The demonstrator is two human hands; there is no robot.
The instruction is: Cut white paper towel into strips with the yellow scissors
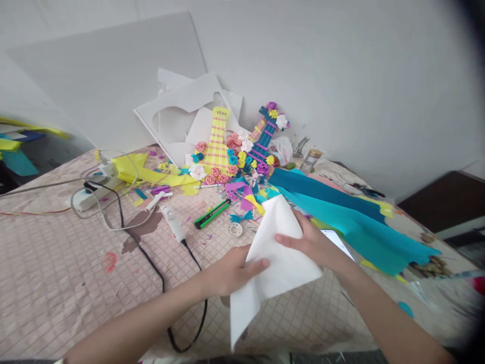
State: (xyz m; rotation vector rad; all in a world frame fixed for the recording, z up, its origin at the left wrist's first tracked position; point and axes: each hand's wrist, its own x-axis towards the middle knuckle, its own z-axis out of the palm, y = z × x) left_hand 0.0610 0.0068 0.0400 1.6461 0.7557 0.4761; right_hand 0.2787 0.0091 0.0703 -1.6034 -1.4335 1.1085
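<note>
A white sheet (pixel 278 230) is held above the table between both hands. My left hand (pixel 231 273) grips its left edge, thumb on top and fingers closed round it. My right hand (pixel 314 245) lies on the sheet's right side with fingers pressed onto it. Part of the sheet hangs down toward the table's front edge. A white phone (pixel 338 242) lies just beyond my right hand.
Behind the sheet lie a green cutter (pixel 211 213), a tape roll (pixel 235 230), a white glue gun (pixel 172 220) with a black cord, a power strip (pixel 89 197), two paper guitars (pixel 217 144) with paper flowers, teal sheets (pixel 341 212), yellow sheets (pixel 151 174) and a jar (pixel 312 159).
</note>
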